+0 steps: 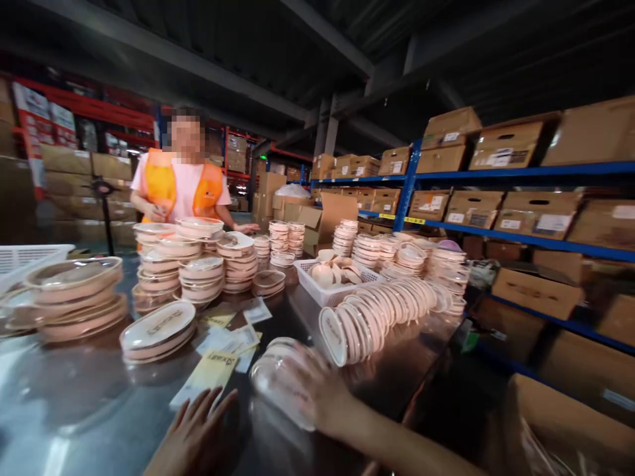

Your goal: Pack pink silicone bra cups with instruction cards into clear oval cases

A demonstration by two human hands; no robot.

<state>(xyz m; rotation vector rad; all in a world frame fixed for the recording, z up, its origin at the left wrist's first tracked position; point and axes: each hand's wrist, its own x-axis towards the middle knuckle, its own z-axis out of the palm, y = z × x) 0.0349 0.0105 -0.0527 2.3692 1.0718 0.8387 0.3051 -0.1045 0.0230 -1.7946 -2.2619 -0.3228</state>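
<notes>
My right hand [322, 391], smeared by motion, is wrapped over a short row of oval, clear-wrapped pale pink cases [280, 380] tilted on the metal table [119, 430]. My left hand [193, 433] lies low at the front with its fingers stretched and apart, holding nothing. Just beyond its fingertips is a pale yellow printed card [206, 377]. More white and yellow papers [231, 338] overlap behind that card. Past my right hand, a long curved row of the same cases [370, 317] leans on edge. Left of the papers, a small stack of cases [159, 330] lies flat.
Tall stacks of cases [156, 264] stand at the left and back. A white basket [310, 285] holds loose pink pieces. Another white basket [34, 254] sits far left. Across the table stands a person in an orange vest [206, 188]. Blue shelving [520, 173] with cartons lines the right.
</notes>
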